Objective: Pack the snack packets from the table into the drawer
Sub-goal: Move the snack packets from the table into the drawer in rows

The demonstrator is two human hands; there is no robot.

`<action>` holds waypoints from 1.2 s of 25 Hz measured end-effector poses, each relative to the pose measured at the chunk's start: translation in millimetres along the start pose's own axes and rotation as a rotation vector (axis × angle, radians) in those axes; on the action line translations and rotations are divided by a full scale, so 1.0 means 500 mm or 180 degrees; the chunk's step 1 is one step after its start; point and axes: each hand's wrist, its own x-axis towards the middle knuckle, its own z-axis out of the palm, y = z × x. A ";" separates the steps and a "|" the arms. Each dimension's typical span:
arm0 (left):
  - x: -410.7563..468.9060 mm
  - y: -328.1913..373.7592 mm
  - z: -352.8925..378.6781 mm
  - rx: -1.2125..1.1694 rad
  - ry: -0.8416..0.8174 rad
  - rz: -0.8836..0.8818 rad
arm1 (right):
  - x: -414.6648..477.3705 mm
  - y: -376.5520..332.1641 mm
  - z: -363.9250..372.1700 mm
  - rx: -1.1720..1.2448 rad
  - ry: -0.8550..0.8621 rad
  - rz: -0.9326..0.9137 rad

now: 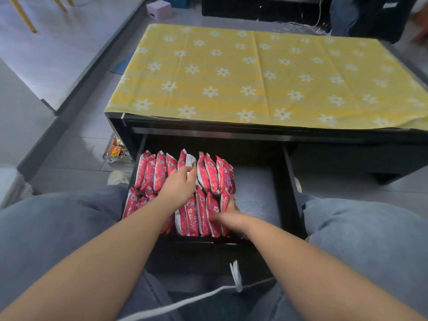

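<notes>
We look down into the open drawer (257,193), where the red snack packets (159,172) stand on edge in two rows filling its left part. Our left hand (179,181) rests on the far row, fingers (191,171) curled over a packet top; how firmly it pinches we cannot tell, since the fingertips sink between the bags. Our right hand (231,218) is blurred at the near row's right end, pressed against the last packet there; whether it grips or merely pushes we cannot tell. The left forearm covers several packets of the near row, so their count stays hidden. To the right of the right hand the drawer floor shows bare grey liner. Beyond both hands the tabletop (266,75) lies under a yellow cloth with white flowers, its right corner cut off by the frame edge. Left of the left hand, on the floor, a glass tray (115,150) holds small wrappers, half hidden behind the cabinet corner. Near our wrists a white cord (236,274) crosses our lap; its ends run out of sight.
</notes>
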 end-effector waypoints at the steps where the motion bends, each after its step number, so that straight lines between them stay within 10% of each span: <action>1: 0.008 -0.007 0.003 0.0077 -0.0021 0.0019 | 0.005 0.000 0.005 -0.0037 -0.0029 0.0036; 7: 0.028 -0.021 0.017 0.0776 0.0078 0.0191 | 0.022 0.002 -0.030 0.0314 -0.0421 0.0168; 11: 0.057 -0.052 -0.008 0.1883 0.0338 0.0105 | 0.054 -0.027 -0.079 0.0202 0.0517 0.0130; 30: 0.066 -0.124 -0.013 0.2532 -0.1292 -0.0237 | 0.118 -0.060 -0.035 -0.0222 0.0291 -0.0572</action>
